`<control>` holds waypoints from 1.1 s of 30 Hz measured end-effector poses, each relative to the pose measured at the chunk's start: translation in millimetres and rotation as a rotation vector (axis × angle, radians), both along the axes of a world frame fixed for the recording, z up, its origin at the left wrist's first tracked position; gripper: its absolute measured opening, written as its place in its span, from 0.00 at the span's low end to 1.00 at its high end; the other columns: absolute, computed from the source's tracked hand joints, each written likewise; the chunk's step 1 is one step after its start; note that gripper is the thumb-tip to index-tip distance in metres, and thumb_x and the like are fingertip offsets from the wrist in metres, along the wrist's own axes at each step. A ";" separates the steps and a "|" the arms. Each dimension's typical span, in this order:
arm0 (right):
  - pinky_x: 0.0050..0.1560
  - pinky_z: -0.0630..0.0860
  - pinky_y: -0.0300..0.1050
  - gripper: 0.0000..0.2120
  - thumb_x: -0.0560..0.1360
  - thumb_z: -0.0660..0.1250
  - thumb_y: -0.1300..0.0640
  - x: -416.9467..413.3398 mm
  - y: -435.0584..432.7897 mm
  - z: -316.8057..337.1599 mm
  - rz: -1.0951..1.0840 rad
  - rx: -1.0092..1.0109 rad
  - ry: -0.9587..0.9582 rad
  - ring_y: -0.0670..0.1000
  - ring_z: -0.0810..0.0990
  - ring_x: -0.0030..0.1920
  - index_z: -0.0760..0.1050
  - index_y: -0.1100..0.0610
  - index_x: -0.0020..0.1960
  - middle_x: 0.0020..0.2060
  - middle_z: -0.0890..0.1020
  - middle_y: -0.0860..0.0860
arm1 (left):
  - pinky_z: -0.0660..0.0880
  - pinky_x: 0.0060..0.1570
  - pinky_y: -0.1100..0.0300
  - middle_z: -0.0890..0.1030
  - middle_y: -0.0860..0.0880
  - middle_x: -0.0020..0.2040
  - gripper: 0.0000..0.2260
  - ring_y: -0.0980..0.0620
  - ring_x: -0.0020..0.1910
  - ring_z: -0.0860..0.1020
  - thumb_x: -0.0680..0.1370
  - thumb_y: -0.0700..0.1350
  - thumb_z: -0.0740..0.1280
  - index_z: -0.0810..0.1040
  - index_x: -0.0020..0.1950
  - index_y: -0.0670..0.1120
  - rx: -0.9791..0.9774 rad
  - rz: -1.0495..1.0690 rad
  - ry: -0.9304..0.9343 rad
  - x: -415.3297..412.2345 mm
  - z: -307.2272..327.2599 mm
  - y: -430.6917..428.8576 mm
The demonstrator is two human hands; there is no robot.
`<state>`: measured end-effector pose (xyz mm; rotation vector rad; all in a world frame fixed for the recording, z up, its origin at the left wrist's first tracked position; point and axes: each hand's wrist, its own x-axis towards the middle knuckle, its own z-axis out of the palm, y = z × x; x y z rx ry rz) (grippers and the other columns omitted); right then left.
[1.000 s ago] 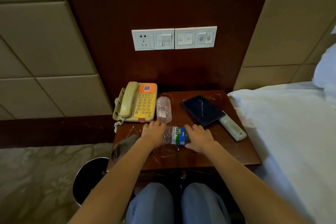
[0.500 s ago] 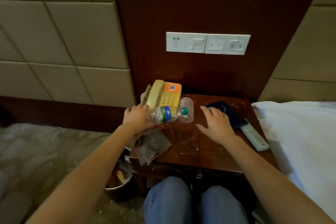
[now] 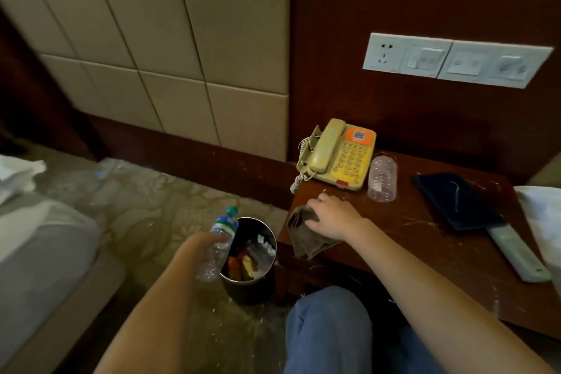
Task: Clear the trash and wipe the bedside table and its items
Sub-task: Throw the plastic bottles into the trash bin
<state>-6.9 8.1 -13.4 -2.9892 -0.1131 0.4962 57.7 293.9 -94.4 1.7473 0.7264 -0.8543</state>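
Observation:
My left hand [image 3: 202, 247] grips a clear plastic bottle with a green cap [image 3: 219, 240] at the left rim of the round metal trash bin [image 3: 268, 234] on the floor. My right hand [image 3: 332, 217] lies on a brown-grey cloth [image 3: 306, 238] at the left front corner of the dark wooden bedside table [image 3: 425, 252]; whether its fingers grasp the cloth is unclear. A second clear bottle [image 3: 382, 178] lies on the table beside the yellow telephone [image 3: 340, 155].
A dark flat case [image 3: 455, 200] and a white remote control [image 3: 517, 255] lie on the table's right part. The bin holds wrappers. A bed edge [image 3: 39, 252] is at the left, white bedding [image 3: 543, 215] at the right, wall sockets [image 3: 455, 59] above, my knees [image 3: 328, 331] below.
My left hand carried the green-capped bottle off the table, leftward and down to the bin's rim. My right hand moved from the table's middle onto the cloth. The view swung left.

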 end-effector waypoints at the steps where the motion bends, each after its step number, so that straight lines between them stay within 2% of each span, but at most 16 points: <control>1: 0.60 0.70 0.55 0.21 0.79 0.59 0.46 3.0 -1.9 -4.6 -0.010 -0.003 0.015 0.59 0.69 0.65 0.66 0.53 0.70 0.65 0.69 0.56 | 0.74 0.40 0.51 0.78 0.38 0.42 0.14 0.43 0.37 0.76 0.74 0.42 0.72 0.73 0.52 0.34 -0.031 0.034 0.014 1.8 -9.2 -2.3; 4: 0.59 0.72 0.54 0.22 0.79 0.60 0.45 10.7 -13.3 -16.9 -0.047 0.015 0.057 0.57 0.69 0.64 0.65 0.52 0.70 0.65 0.69 0.55 | 0.74 0.48 0.51 0.78 0.37 0.46 0.18 0.42 0.41 0.77 0.73 0.44 0.73 0.75 0.54 0.33 -0.112 0.124 0.060 10.7 -42.9 -10.4; 6: 0.59 0.73 0.53 0.23 0.78 0.61 0.45 14.3 -20.3 -21.6 -0.072 0.023 0.074 0.56 0.70 0.64 0.65 0.52 0.70 0.65 0.69 0.54 | 0.74 0.57 0.48 0.78 0.36 0.54 0.23 0.39 0.51 0.78 0.72 0.46 0.74 0.73 0.60 0.33 -0.098 0.140 0.098 20.0 -60.2 -13.1; 8: 0.59 0.73 0.53 0.25 0.77 0.63 0.45 16.7 -23.8 -26.6 -0.084 0.023 0.083 0.56 0.69 0.65 0.64 0.52 0.71 0.65 0.69 0.54 | 0.72 0.59 0.47 0.76 0.36 0.58 0.23 0.39 0.56 0.76 0.76 0.48 0.69 0.70 0.63 0.32 -0.075 0.107 0.130 27.6 -66.8 -14.8; 10: 0.60 0.73 0.54 0.26 0.76 0.64 0.46 18.8 -22.6 -31.2 -0.086 0.022 0.091 0.56 0.69 0.65 0.64 0.52 0.71 0.65 0.68 0.54 | 0.72 0.56 0.47 0.76 0.35 0.55 0.22 0.37 0.53 0.76 0.78 0.47 0.67 0.69 0.64 0.32 -0.051 0.122 0.073 36.6 -68.9 -16.2; 13: 0.60 0.73 0.53 0.28 0.75 0.66 0.46 20.5 -19.2 -37.3 -0.070 -0.003 0.094 0.56 0.68 0.65 0.63 0.51 0.71 0.65 0.67 0.54 | 0.76 0.55 0.40 0.78 0.34 0.52 0.18 0.35 0.51 0.79 0.75 0.41 0.70 0.72 0.60 0.32 0.034 0.209 -0.103 51.7 -87.1 -11.4; 15: 0.60 0.72 0.53 0.28 0.75 0.66 0.46 19.7 -19.4 -37.7 -0.064 -0.011 0.083 0.57 0.68 0.65 0.62 0.51 0.72 0.65 0.67 0.54 | 0.77 0.54 0.41 0.79 0.36 0.49 0.16 0.37 0.49 0.80 0.75 0.41 0.69 0.73 0.58 0.33 0.049 0.208 -0.150 45.4 -72.9 -19.9; 18: 0.60 0.72 0.53 0.29 0.75 0.66 0.46 16.7 -22.6 -33.9 -0.062 -0.007 0.066 0.57 0.68 0.65 0.62 0.50 0.72 0.65 0.67 0.54 | 0.77 0.54 0.47 0.77 0.38 0.49 0.14 0.40 0.49 0.78 0.77 0.43 0.66 0.69 0.55 0.35 0.056 0.181 -0.237 37.1 -37.7 -39.9; 20: 0.60 0.71 0.53 0.28 0.75 0.66 0.45 14.2 -25.9 -29.8 -0.063 -0.012 0.024 0.56 0.69 0.65 0.62 0.50 0.72 0.65 0.68 0.54 | 0.73 0.50 0.53 0.77 0.39 0.51 0.14 0.42 0.49 0.77 0.78 0.43 0.65 0.69 0.59 0.36 0.111 0.092 -0.355 41.2 -15.7 -56.6; 23: 0.59 0.72 0.52 0.26 0.76 0.65 0.45 7.6 -35.8 -23.0 -0.093 -0.019 -0.037 0.56 0.70 0.64 0.63 0.51 0.71 0.64 0.69 0.54 | 0.71 0.53 0.54 0.75 0.39 0.61 0.21 0.42 0.59 0.75 0.78 0.43 0.65 0.67 0.68 0.37 0.157 -0.092 -0.568 49.3 18.0 -91.5; 25: 0.59 0.71 0.52 0.25 0.77 0.64 0.46 0.5 -47.1 -18.5 -0.122 -0.036 -0.059 0.56 0.70 0.64 0.63 0.52 0.71 0.64 0.69 0.54 | 0.71 0.53 0.56 0.76 0.40 0.61 0.21 0.43 0.58 0.76 0.78 0.44 0.66 0.68 0.69 0.39 0.176 -0.219 -0.703 50.9 37.4 -124.2; 29: 0.60 0.70 0.53 0.24 0.78 0.63 0.49 -16.2 -81.6 -16.1 -0.223 -0.075 -0.081 0.57 0.69 0.66 0.64 0.53 0.71 0.66 0.69 0.55 | 0.75 0.55 0.50 0.77 0.44 0.59 0.20 0.45 0.57 0.77 0.76 0.47 0.67 0.71 0.65 0.42 0.214 -0.520 -0.927 37.1 63.8 -203.7; 33: 0.62 0.68 0.55 0.23 0.78 0.62 0.49 -36.2 -122.2 -22.8 -0.338 -0.107 -0.067 0.58 0.68 0.67 0.64 0.55 0.71 0.67 0.69 0.56 | 0.74 0.53 0.51 0.76 0.43 0.59 0.18 0.43 0.56 0.77 0.77 0.46 0.66 0.70 0.65 0.43 0.245 -0.810 -0.993 16.4 57.4 -276.4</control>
